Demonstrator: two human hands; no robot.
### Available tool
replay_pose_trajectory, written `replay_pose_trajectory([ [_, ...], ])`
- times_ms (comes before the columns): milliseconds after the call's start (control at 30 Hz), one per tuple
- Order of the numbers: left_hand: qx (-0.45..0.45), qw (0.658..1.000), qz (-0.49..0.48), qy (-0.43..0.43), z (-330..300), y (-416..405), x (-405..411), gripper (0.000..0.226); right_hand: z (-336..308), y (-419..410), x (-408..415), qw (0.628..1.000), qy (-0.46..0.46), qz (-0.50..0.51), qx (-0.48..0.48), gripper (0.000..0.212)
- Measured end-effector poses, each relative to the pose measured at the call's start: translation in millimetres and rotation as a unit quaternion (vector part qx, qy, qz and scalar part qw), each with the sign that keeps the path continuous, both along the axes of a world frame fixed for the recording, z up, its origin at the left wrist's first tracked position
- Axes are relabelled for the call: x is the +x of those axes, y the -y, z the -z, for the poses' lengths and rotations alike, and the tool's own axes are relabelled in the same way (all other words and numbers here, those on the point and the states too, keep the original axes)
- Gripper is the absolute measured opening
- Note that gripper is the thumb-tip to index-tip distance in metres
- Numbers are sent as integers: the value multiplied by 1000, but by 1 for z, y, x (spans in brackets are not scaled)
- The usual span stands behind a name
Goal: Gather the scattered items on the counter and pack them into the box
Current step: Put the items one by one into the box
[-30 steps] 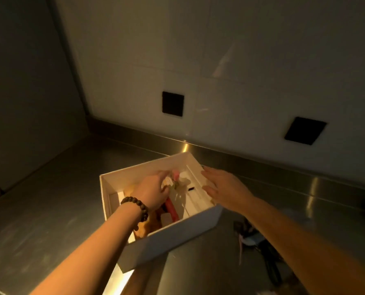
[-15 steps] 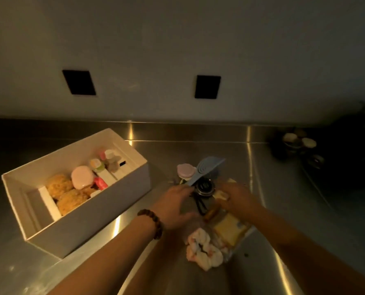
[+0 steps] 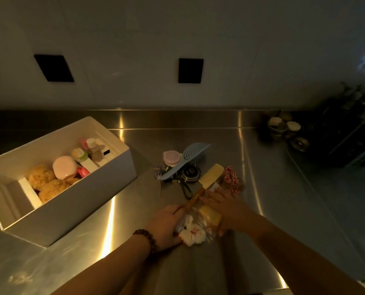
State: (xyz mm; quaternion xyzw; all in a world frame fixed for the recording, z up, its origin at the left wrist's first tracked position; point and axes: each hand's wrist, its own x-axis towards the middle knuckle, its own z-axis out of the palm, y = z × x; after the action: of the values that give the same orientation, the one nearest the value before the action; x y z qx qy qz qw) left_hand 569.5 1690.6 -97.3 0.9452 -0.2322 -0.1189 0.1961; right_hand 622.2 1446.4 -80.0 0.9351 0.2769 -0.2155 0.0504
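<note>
On the steel bench point(image 3: 198, 262), near centre, both hands rest on a clear bag of pink-white items point(image 3: 193, 232). Left hand point(image 3: 166, 225) has fingers curled round the bag's left edge; right hand point(image 3: 226, 206) lies with fingers spread flat over a yellow bar point(image 3: 210, 216). White box point(image 3: 75, 201) stands left, part-filled with sponges. Blue holder point(image 3: 190, 160), black tin point(image 3: 191, 172) and cream brush point(image 3: 211, 175) lie just beyond the hands.

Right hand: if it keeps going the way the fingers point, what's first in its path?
The right hand points up-left, so first the brush handle at its fingers, probably already touching; depth is unclear.
</note>
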Motion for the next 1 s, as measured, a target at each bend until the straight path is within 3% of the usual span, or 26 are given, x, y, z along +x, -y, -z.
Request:
replay_pose_trajectory([
  [100,-27,999,-19,6,-1,-3,-2,64,0,-4,11,998,10,-57,-8,117],
  [267,-78,993,-85,23,-15,-18,5,57,-7,3,17,992,31,-97,67,93],
  [400,-109,985,-124,47,-36,-30,15,55,-5,-3,12,996,17,-61,63,90],
  [567,-155,969,-166,99,-75,-44,26,55,-7,-27,2,992,-16,14,124,84],
  [733,-193,933,-230,198,-131,-78,37,54,-56,-66,17,963,-37,23,267,57],
  [867,-179,892,-314,271,-169,-139,39,54,-117,-134,49,944,-3,-56,326,63],
  [1000,-115,844,-436,289,-173,-220,21,52,-157,-226,75,921,32,-143,362,67],
])
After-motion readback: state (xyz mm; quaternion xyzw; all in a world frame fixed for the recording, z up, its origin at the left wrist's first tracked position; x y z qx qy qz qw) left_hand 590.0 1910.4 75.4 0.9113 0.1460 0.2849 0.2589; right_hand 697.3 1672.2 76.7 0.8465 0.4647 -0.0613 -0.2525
